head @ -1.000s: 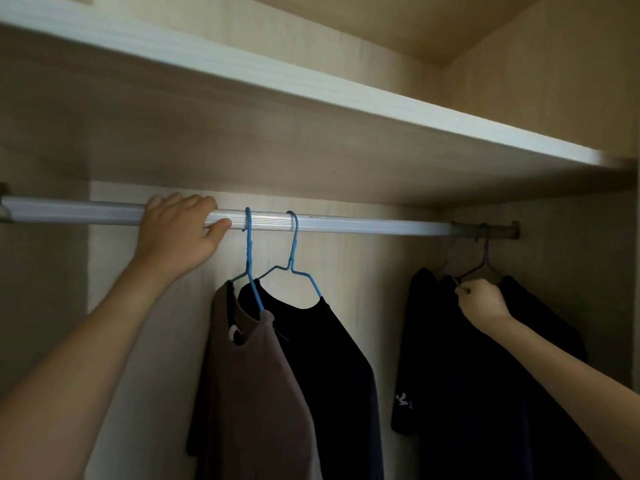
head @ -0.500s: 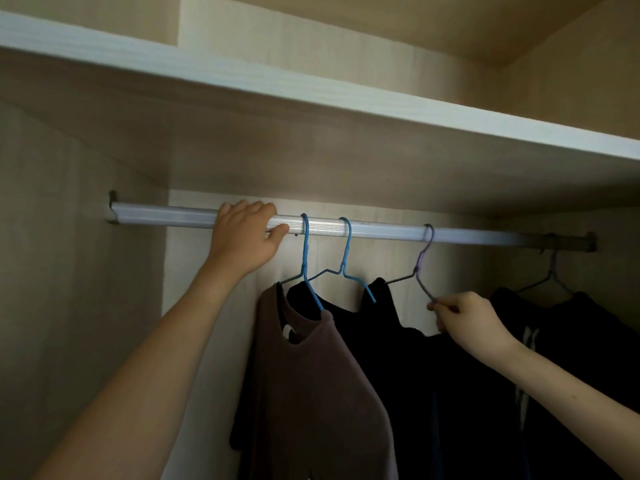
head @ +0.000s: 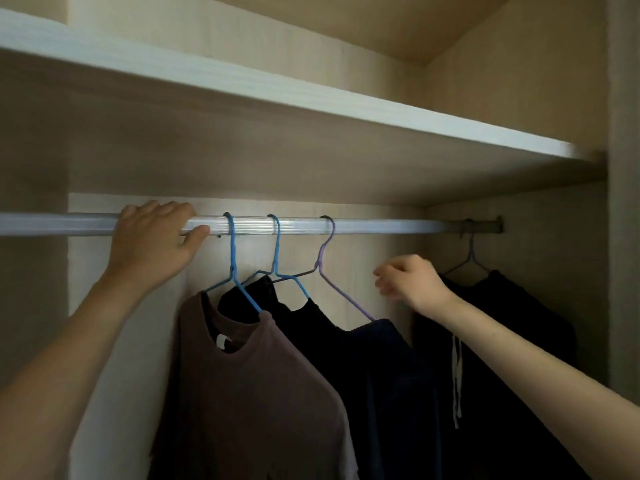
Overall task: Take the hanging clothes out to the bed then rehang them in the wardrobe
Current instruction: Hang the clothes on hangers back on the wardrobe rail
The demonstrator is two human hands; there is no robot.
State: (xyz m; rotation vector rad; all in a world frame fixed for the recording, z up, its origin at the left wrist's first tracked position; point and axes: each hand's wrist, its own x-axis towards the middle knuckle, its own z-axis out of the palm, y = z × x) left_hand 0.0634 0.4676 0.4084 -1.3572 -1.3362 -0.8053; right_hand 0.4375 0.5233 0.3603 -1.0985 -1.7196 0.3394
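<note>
A silver rail [head: 381, 226] runs across the wardrobe. My left hand [head: 156, 240] grips it just left of the hangers. A brown shirt [head: 256, 386] hangs on a blue hanger [head: 231, 258]. Behind it a black top [head: 311, 317] hangs on a second blue hanger [head: 277, 251]. A dark navy garment [head: 391, 375] hangs on a purple hanger [head: 325, 258]. My right hand [head: 410, 282] is off the purple hanger, to its right, fingers loosely curled and blurred, holding nothing. A dark hooded top with white drawstrings [head: 495, 341] hangs at the far right on a grey hanger [head: 470, 258].
A white-edged shelf [head: 311, 98] sits just above the rail. The wardrobe's right side wall [head: 623, 237] is close to the last garment. A stretch of bare rail lies between the purple hanger and the grey one.
My right hand has let go of the purple hanger and drawn right. That hanger now hangs on the rail beside the two blue ones. My left hand has stayed on the rail.
</note>
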